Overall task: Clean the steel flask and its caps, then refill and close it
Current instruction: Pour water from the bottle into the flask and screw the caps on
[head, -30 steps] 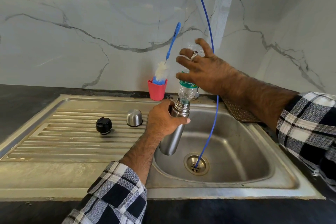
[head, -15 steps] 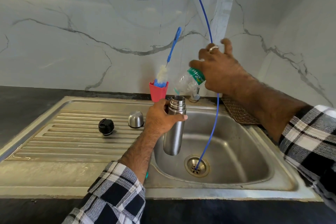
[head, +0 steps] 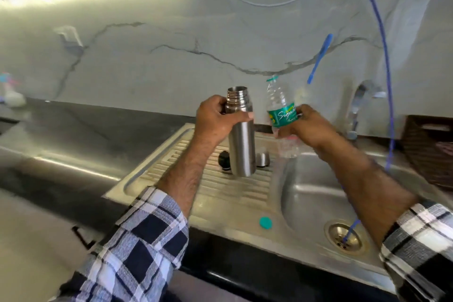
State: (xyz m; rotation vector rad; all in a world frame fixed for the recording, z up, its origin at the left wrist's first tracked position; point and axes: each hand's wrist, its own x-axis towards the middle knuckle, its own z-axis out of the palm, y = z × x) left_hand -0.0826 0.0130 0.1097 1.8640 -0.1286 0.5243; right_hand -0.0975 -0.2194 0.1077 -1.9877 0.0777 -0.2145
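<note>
Hands: two. The left hand (head: 217, 119) wraps its fingers and thumb round the upper body of the flask; the right hand (head: 308, 125) grips the plastic bottle at its label.
Flasks: one cylindrical brushed-steel flask (head: 241, 140), upright, mouth uncapped, held in the air above the ribbed drainboard.
Bottles: one clear plastic water bottle with a green label (head: 282, 110), nearly upright with its open neck up, just beside the flask on its right and not touching it.
Flask caps: two, both on the drainboard behind the flask. One black round stopper (head: 224, 158) shows at the flask's left, one domed steel cap (head: 261, 159) at its right.
Bottle caps: one small teal round cap (head: 265, 223) lies on the front rim of the sink unit, well apart from the bottle.
Sinks: one stainless-steel sink with drainboard (head: 220, 193); one brass-coloured drain (head: 343, 236) in the basin.
Hoses: one thin blue hose (head: 386, 61) hangs from above, its end at the drain.
Brushes: one blue-handled brush (head: 320, 56) leans at the marble wall; its head is blurred.
Sleeves: two, checked blue and white.
</note>
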